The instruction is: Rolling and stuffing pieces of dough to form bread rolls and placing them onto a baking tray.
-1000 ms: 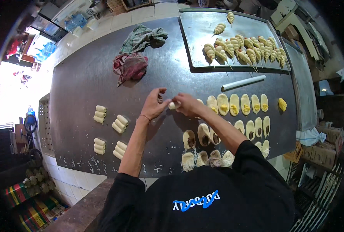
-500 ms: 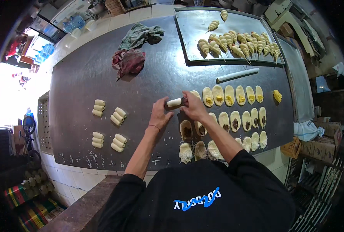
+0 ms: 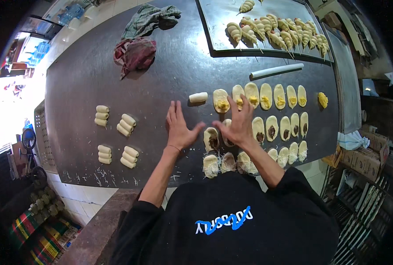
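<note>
My left hand [image 3: 181,130] hovers over the dark metal table, fingers stretched and thumb apart, holding nothing. Above its fingertips lies a single rolled piece of dough [image 3: 198,97]. My right hand [image 3: 240,125] is open too, spread over the flat dough ovals and hiding part of some. Its fingertips reach the row of ovals with yellow filling [image 3: 221,101]; its thumb is close to an oval with dark brown filling [image 3: 212,139]. Nearest me is a row of ovals with pale shreds [image 3: 211,166], partly hidden by my body and right arm.
Several grouped dough rolls [image 3: 126,125] lie at the left. Cloths [image 3: 135,55] sit at the back. A metal tray [image 3: 218,44] bears spiral dough on sticks. In front of it lies a white rod [image 3: 277,70], with a yellow lump [image 3: 322,100] at the right.
Both hands have let go of the dough roll, which now lies on the table. They have come nearer me, the right one moving over the filled ovals. The view has shifted slightly.
</note>
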The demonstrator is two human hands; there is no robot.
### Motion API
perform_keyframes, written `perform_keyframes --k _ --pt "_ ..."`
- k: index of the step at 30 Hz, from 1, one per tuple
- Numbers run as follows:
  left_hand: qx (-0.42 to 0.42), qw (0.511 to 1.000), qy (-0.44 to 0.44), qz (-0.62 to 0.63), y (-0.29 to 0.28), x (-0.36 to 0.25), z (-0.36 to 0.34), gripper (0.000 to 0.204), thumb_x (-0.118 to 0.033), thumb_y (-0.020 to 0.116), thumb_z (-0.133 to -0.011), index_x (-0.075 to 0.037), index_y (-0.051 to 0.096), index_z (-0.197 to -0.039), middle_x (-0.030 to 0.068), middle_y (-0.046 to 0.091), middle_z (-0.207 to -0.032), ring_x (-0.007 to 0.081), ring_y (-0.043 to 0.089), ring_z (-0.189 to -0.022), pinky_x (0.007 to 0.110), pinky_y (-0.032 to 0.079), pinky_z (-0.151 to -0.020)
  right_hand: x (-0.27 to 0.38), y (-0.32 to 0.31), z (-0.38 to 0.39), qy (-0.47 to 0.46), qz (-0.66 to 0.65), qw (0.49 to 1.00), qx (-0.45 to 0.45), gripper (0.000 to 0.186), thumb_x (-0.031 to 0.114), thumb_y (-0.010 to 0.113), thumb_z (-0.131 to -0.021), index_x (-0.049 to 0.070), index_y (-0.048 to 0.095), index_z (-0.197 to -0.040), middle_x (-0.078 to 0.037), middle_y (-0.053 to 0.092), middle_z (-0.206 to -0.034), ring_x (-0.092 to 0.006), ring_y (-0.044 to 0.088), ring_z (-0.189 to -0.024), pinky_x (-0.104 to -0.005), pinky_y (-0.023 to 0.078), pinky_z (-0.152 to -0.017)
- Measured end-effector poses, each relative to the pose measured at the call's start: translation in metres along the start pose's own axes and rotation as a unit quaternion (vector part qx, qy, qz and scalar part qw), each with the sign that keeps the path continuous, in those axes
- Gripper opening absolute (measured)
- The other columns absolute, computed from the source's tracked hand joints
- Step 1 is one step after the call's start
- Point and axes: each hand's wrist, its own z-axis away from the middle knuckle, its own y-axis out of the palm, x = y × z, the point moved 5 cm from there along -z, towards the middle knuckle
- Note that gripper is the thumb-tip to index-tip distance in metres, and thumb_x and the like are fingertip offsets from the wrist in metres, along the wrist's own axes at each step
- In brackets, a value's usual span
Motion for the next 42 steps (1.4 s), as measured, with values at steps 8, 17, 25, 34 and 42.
perform_keyframes --k 8,17,25,34,42 --pt "-0.046 0.997 -0.041 -0.048 0.024 0.002 -0.007 0.129 -0.063 0.080 -0.062 -0.001 0.008 -0.150 0.0234 0.014 -0.153 0.0401 0.005 -0.144 0.050 0.011 -0.118 -0.030 0.032 0.004 0.095 0.152 0.984 -0.024 0.114 0.069 0.076 -0.061 0.012 0.029 -0.147 -0.027 0.010 -0.146 -0.0462 0.025 -0.122 -0.0556 0.027 -0.101" --pt "-0.217 0.966 0.100 0.096 0.005 -0.016 0.039 0.030 -0.012 0.068 -0.082 0.001 0.057 -0.108 0.0179 0.058 -0.107 0.0339 0.054 -0.104 0.042 0.042 -0.092 0.005 0.001 0.022 0.008 0.034 0.992 -0.119 0.061 0.032 0.080 -0.072 0.006 0.057 -0.123 -0.024 0.035 -0.137 -0.0427 0.037 -0.120 -0.0520 0.031 -0.098" --pt "-0.147 0.977 0.140 0.056 0.034 -0.025 0.122 0.014 -0.013 0.071 -0.081 -0.005 0.070 -0.093 0.0098 0.064 -0.090 0.0304 0.057 -0.089 0.043 0.043 -0.086 0.007 0.031 0.140 0.014 0.001 0.995 -0.095 0.016 0.020 0.077 -0.072 0.009 0.071 -0.081 -0.019 0.043 -0.130 -0.0391 0.038 -0.118 -0.0513 0.030 -0.098" --pt "-0.126 0.975 0.151 0.103 0.047 -0.024 0.112 0.015 -0.013 0.065 -0.084 -0.008 0.064 -0.097 0.0087 0.060 -0.098 0.0305 0.056 -0.100 0.054 0.032 -0.105 0.007 0.040 0.133 0.034 -0.076 0.989 -0.121 0.011 0.010 0.068 -0.079 0.007 0.066 -0.089 -0.018 0.043 -0.119 -0.0368 0.040 -0.107 -0.0474 0.031 -0.093" --pt "-0.147 0.972 0.176 0.054 0.044 -0.034 0.113 0.017 -0.010 0.069 -0.081 -0.007 0.064 -0.097 0.0073 0.060 -0.098 0.0298 0.057 -0.100 0.055 0.031 -0.107 0.009 0.045 0.127 -0.029 -0.061 0.993 -0.094 0.012 0.010 0.069 -0.078 0.009 0.068 -0.090 -0.015 0.048 -0.118 -0.0336 0.046 -0.103 -0.0444 0.037 -0.091"
